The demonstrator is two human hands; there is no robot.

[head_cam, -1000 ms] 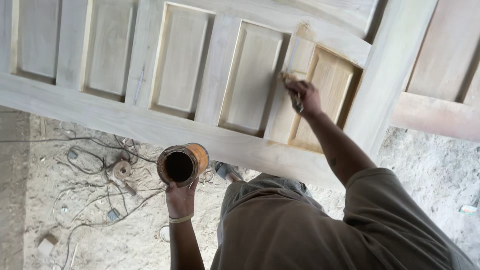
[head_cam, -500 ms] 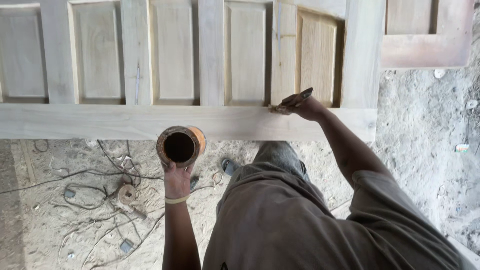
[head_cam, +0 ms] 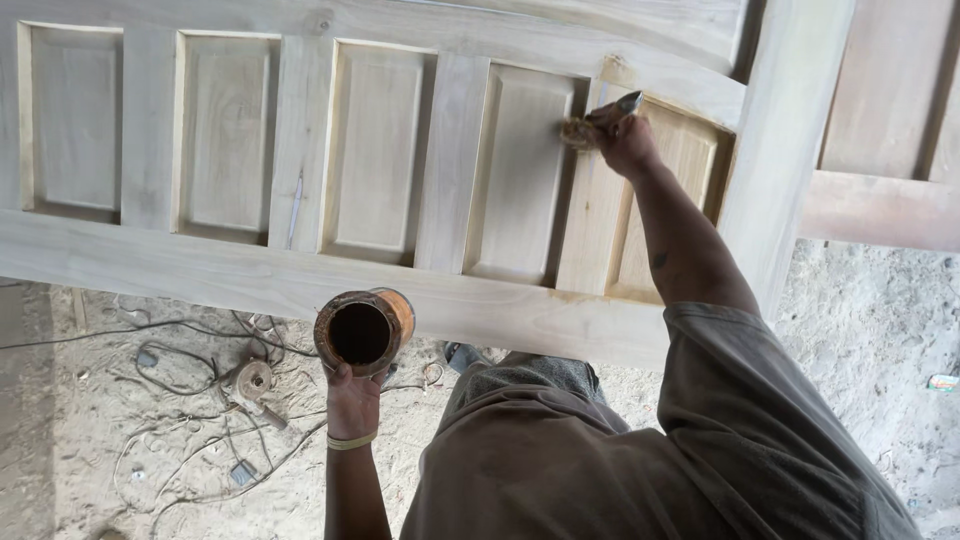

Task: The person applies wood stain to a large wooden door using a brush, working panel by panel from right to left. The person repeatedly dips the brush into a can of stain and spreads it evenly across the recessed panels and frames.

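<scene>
door panel (head_cam: 690, 160): brush (head_cam: 585, 128) now higher

Wooden door (head_cam: 380, 150): pale cream-beige, faint grain; panel far right (head_cam: 680, 190) warmer yellow-tan. Can (head_cam: 362, 330): orange-brown, rusty streaked rim, black inside. Brush (head_cam: 590, 125): tan-brown bristles, grey handle tip. Wristband (head_cam: 350, 441): yellow. Shirt (head_cam: 640, 470): dull olive-brown. Trousers (head_cam: 540, 375): speckled grey. Ground (head_cam: 150, 440): light grey-beige, sandy; dark thin cables (head_cam: 170, 350) near left.
</scene>
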